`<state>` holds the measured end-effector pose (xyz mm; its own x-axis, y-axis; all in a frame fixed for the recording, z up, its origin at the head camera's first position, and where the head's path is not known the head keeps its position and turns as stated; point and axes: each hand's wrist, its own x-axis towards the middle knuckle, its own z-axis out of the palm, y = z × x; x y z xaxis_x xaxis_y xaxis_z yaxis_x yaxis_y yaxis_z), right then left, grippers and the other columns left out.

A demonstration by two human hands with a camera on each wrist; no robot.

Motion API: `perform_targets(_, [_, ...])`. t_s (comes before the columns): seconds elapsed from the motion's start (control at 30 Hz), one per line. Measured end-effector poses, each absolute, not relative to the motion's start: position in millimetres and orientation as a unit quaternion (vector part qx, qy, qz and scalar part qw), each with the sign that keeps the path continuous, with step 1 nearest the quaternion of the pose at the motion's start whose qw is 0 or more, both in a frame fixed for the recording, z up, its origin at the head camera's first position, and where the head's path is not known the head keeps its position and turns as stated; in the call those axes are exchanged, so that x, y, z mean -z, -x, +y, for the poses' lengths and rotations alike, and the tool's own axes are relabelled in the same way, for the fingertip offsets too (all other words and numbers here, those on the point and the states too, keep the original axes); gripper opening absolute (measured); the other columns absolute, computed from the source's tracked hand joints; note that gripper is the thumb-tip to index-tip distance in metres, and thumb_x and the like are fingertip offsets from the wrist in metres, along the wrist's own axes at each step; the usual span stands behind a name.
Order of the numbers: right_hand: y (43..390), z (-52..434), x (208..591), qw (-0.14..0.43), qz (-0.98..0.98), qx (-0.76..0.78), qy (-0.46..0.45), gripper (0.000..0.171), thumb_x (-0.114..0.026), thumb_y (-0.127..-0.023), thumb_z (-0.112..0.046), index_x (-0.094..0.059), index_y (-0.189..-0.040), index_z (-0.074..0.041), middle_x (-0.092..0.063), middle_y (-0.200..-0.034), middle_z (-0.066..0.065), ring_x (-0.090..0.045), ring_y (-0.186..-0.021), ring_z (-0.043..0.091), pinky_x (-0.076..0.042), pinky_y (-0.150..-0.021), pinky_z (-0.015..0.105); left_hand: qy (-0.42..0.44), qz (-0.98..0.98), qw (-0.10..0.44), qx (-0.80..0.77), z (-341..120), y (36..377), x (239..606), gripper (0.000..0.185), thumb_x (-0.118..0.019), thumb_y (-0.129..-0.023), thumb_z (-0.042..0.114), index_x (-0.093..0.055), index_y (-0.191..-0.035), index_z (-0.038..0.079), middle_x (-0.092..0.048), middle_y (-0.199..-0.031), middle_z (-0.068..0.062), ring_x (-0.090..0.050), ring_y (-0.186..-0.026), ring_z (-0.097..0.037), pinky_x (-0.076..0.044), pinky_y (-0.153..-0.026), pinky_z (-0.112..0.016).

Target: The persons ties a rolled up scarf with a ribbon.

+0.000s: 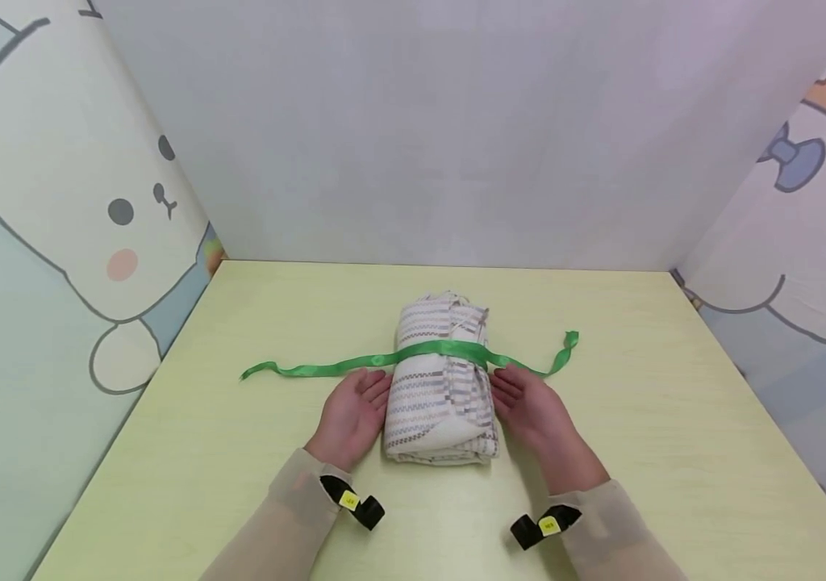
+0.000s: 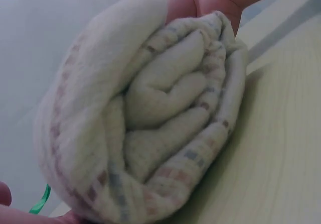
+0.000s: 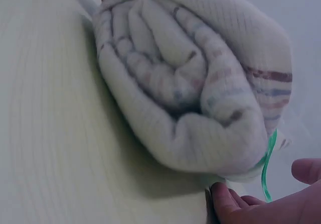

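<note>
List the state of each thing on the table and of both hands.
Towel: rolled up, lying on the table.
Green ribbon: draped across the roll, untied, ends loose on the table.
Left hand: open, against the roll's left side.
Right hand: open, against its right side.

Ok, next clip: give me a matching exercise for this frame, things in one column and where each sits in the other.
Things:
1. Rolled cream towel with coloured stripes
2. Green satin ribbon
3. Left hand
4. Right hand

Places:
A. Open against the roll's right side
B. Draped across the roll's top, ends trailing on both sides
C. Open against the roll's left side
D. Lying mid-way on the pale yellow-green wooden table

Pairs: 1-D, 2-B, 3-C, 4-A
</note>
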<state>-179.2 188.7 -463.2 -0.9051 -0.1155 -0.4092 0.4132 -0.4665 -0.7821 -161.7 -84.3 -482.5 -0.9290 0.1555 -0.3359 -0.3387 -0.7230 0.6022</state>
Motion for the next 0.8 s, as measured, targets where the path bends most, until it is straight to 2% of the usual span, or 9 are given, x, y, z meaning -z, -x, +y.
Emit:
perform_targets(0.07, [181.2,183.3,463.6,0.145,0.465,0.859,-0.157,0.062,-0.038,-0.113,-0.020,-0.010,-0.161,0.007,-0.013,-0.166,0.026,-0.021,-0.153,0.035,-0.026,-0.122,0.039,0.135,0.336,0.133,-0.923,-81.9,165.1,483.6,0.068,-0.032,-0.112,0.025,0.002,-0.159,-0.011,-0.002,-0.167,-0.030,-0.004,-0.156,-0.039,-0.010,-0.126,-0.045])
perform_targets(0.3, [190.3,169.5,465.0,0.110,0.390,0.897,-0.174,0.061,-0.037,-0.113,-0.019,-0.007,-0.161,0.004,-0.013,-0.167,0.020,-0.019,-0.154,0.030,-0.025,-0.122,0.033,0.131,0.312,0.105,-0.935,-73.6,176.9,483.5,0.059,-0.032,-0.112,0.019,-0.011,-0.160,-0.007,-0.009,-0.168,-0.026,-0.010,-0.156,-0.036,-0.015,-0.125,-0.041])
perform_targets(0.4, [195.3,166.4,468.4,0.096,0.377,0.900,-0.197,0.056,-0.039,-0.113,-0.018,-0.017,-0.160,0.002,-0.026,-0.161,0.017,-0.029,-0.149,0.027,-0.032,-0.118,0.031,0.147,0.303,0.079,-0.938,-72.5,179.9,483.9,0.057,-0.030,-0.113,0.017,-0.011,-0.161,-0.005,-0.015,-0.167,-0.025,-0.014,-0.156,-0.035,-0.016,-0.125,-0.041])
perform_targets(0.53, [202.3,164.0,472.8,0.076,0.380,0.892,-0.231,0.044,-0.045,-0.112,-0.017,-0.037,-0.151,0.000,-0.047,-0.139,0.012,-0.049,-0.128,0.022,-0.045,-0.105,0.028,0.168,0.293,0.048,-0.940,-72.5,184.9,484.8,0.054,-0.034,-0.113,0.015,-0.017,-0.161,-0.003,-0.027,-0.163,-0.025,-0.023,-0.153,-0.035,-0.020,-0.124,-0.042])
perform_targets(0.67, [206.9,162.6,473.3,0.061,0.392,0.884,-0.249,0.044,-0.047,-0.111,-0.018,-0.044,-0.151,-0.001,-0.052,-0.126,0.009,-0.054,-0.114,0.018,-0.049,-0.097,0.025,0.172,0.287,0.040,-0.942,-70.8,191.5,484.9,0.051,-0.039,-0.113,0.014,-0.025,-0.159,-0.002,-0.036,-0.158,-0.023,-0.031,-0.150,-0.034,-0.025,-0.123,-0.041])
perform_targets(0.8, [209.0,163.1,471.1,0.054,0.382,0.888,-0.252,0.046,-0.044,-0.112,-0.019,-0.043,-0.155,-0.002,-0.051,-0.132,0.009,-0.054,-0.117,0.017,-0.049,-0.099,0.024,0.168,0.303,0.026,-0.938,-67.9,195.8,485.4,0.048,-0.044,-0.111,0.010,-0.031,-0.156,-0.002,-0.043,-0.154,-0.022,-0.040,-0.145,-0.031,-0.030,-0.121,-0.041])
